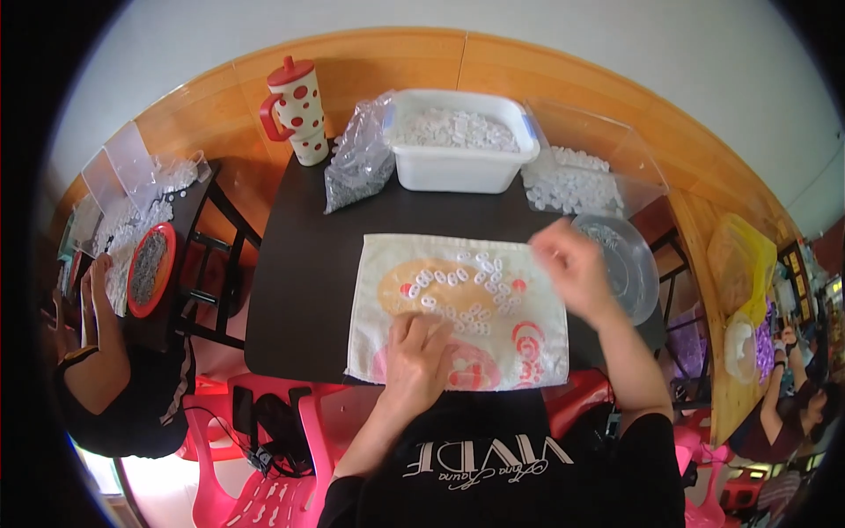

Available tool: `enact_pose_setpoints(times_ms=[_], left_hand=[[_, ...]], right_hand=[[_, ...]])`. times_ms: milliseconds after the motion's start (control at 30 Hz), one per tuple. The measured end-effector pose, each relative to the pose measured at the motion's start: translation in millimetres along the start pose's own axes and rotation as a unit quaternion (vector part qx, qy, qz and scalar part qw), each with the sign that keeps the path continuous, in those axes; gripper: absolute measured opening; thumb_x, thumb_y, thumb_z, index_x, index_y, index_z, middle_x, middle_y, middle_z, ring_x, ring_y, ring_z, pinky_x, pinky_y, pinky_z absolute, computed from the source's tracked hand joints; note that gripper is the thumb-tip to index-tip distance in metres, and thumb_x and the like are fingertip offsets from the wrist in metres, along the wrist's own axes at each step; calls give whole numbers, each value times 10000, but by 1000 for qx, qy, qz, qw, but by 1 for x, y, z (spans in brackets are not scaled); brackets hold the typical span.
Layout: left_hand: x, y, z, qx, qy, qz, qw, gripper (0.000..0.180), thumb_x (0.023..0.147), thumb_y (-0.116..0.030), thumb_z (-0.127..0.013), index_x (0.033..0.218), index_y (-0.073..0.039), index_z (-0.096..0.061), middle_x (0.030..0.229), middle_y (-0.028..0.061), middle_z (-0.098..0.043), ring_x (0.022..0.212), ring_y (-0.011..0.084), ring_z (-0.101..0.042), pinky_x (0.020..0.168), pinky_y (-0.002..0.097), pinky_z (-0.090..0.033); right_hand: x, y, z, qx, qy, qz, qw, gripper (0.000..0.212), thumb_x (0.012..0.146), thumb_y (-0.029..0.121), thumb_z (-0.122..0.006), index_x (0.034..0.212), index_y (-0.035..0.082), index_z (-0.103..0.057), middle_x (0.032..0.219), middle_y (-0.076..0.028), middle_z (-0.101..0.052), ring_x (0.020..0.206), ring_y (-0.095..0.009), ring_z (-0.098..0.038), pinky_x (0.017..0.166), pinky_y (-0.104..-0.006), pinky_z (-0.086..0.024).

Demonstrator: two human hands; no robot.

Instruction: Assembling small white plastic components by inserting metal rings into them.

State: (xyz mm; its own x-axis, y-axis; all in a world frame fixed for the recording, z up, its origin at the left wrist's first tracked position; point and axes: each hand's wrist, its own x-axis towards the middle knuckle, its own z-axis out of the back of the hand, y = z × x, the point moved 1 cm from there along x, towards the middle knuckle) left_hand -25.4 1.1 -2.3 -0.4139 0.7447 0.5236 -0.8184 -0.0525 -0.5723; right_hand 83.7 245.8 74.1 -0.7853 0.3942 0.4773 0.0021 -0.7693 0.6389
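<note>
A printed white cloth [370,273] lies on the dark table in front of me. Many small white plastic pieces with holes [440,278] are spread over its middle, some in a curved row. My left hand [418,356] rests on the cloth beside the nearest pieces, its fingers curled down and closed; what they hold, if anything, is hidden. Raised at the cloth's right edge, my right hand [574,268] is slightly blurred, with fingers drawn together; anything between them is too small to make out. Just beyond it sits a round clear plastic dish [635,273] with small metal parts.
Along the back stand a dotted tumbler [299,114], a clear bag of small grey parts [359,167], a white tub [458,169] of white pieces and a clear bin [576,180] of more pieces. People work at side tables; a red tray [167,292] is left.
</note>
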Motion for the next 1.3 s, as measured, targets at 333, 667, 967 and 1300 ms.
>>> enact_pose_setpoints(times_ms=[333,667,967,1300], left_hand=[[10,0,-18,36,40,57,997,426,741,-3,-722,1154,46,-633,1377,264,-442,1282,475,-413,1051,532,-394],[7,-5,-11,38,58,49,996,398,757,-25,-716,1145,24,-644,1355,253,-471,1276,462,-428,1047,519,-404],[35,-32,-24,64,42,7,997,296,768,-37,-721,1060,-3,-695,1213,196,-586,1205,428,-486,983,493,-432],[66,-46,-79,195,81,-49,976,210,686,-84,-680,870,17,-659,900,158,-548,937,327,-494,798,423,-404]], right_hand=[[-54,-43,-31,-7,88,-44,995,392,712,-59,-724,1093,11,-661,1134,-122,-610,1030,-302,-619,860,-379,-517],[-72,-33,-28,-160,53,7,986,208,745,17,-721,950,23,-684,895,-106,-575,868,-311,-592,734,-400,-495],[-83,-25,-20,-100,68,54,991,188,697,-8,-693,878,40,-679,854,-100,-583,813,-313,-606,683,-408,-505],[-102,-13,-29,-148,67,26,986,242,640,53,-727,880,66,-696,827,-87,-587,792,-295,-611,658,-404,-511]])
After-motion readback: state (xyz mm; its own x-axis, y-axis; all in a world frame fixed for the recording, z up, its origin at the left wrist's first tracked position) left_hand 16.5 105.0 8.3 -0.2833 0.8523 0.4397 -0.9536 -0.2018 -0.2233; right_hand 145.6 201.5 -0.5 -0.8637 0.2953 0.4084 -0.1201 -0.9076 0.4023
